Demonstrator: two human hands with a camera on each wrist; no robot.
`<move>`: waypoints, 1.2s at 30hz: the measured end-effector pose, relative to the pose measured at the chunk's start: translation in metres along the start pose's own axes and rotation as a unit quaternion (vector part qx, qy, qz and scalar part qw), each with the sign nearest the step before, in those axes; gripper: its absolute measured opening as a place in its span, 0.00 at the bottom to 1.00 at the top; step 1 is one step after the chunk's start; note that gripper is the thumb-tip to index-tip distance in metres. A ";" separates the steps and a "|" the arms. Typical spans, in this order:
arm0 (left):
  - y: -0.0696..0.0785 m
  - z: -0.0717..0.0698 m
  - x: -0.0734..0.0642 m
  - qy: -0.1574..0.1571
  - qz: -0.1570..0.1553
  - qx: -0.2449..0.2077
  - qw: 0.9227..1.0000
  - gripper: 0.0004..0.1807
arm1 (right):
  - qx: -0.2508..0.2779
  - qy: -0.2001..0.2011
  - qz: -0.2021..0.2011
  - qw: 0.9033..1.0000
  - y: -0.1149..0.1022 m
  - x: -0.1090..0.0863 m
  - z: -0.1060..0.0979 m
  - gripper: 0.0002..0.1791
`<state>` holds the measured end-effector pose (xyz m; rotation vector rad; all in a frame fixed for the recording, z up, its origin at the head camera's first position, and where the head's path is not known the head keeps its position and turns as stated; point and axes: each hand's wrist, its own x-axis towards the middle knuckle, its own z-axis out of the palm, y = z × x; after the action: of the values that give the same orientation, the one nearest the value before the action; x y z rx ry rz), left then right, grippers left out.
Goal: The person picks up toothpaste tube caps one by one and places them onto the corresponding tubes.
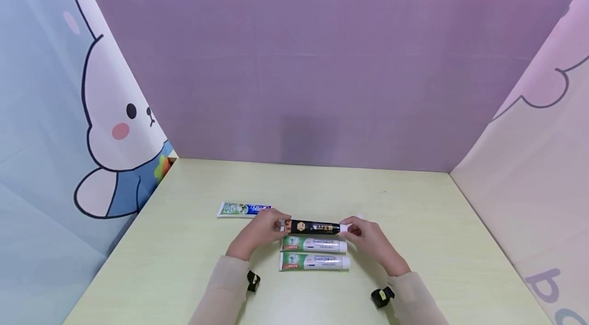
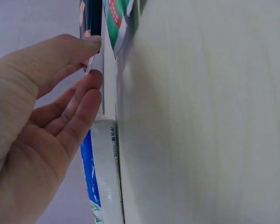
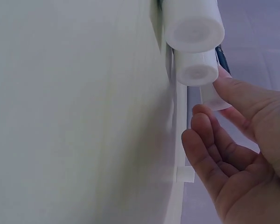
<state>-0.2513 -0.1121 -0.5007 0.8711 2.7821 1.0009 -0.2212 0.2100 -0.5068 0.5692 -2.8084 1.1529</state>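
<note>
A black toothpaste tube (image 1: 315, 227) lies crosswise between both hands, raised a little over the table in the wrist views. My left hand (image 1: 261, 229) pinches its flat tail end between thumb and fingers. At the other end, my right hand (image 1: 370, 239) pinches the white cap (image 3: 213, 97). Nearer to me, two green-and-white toothpaste tubes (image 1: 314, 245) (image 1: 315, 262) lie parallel, their white caps pointing right. Behind the left hand is a blue-and-green toothpaste tube (image 1: 243, 209), its right end hidden by that hand.
A small white piece (image 3: 185, 174) shows beyond the right hand's fingers. The pale table (image 1: 184, 263) ends at a purple cloth wall (image 1: 322, 59) at the back, with printed cloths at left (image 1: 41, 161) and right (image 1: 543, 161).
</note>
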 end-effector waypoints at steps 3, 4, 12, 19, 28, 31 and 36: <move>-0.001 0.001 0.000 -0.002 -0.009 -0.006 1.000 0.23 | 0.003 -0.004 0.006 1.000 0.000 0.000 0.000 0.14; -0.001 0.002 0.000 -0.002 -0.012 -0.009 1.000 0.22 | 0.004 -0.006 0.009 1.000 0.000 0.000 0.001 0.14; -0.005 0.005 -0.001 -0.003 -0.018 -0.021 1.000 0.20 | 0.019 -0.027 0.034 0.999 0.000 0.000 0.002 0.13; -0.005 0.007 -0.001 -0.013 -0.027 -0.024 0.999 0.18 | 0.016 -0.034 0.045 0.998 0.001 0.001 0.002 0.13; -0.006 0.008 0.000 -0.019 -0.028 -0.009 0.999 0.16 | 0.003 -0.038 0.046 0.998 0.001 0.003 0.003 0.10; -0.006 0.008 0.000 -0.019 -0.031 -0.003 0.999 0.16 | 0.002 -0.040 0.044 0.998 0.001 0.004 0.002 0.10; -0.004 0.008 0.000 -0.022 -0.041 -0.005 0.999 0.17 | 0.007 -0.041 0.047 0.998 0.000 0.004 0.001 0.11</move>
<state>-0.2515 -0.1100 -0.5090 0.7614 2.7494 0.9703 -0.2247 0.2081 -0.5071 0.5012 -2.9287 1.1941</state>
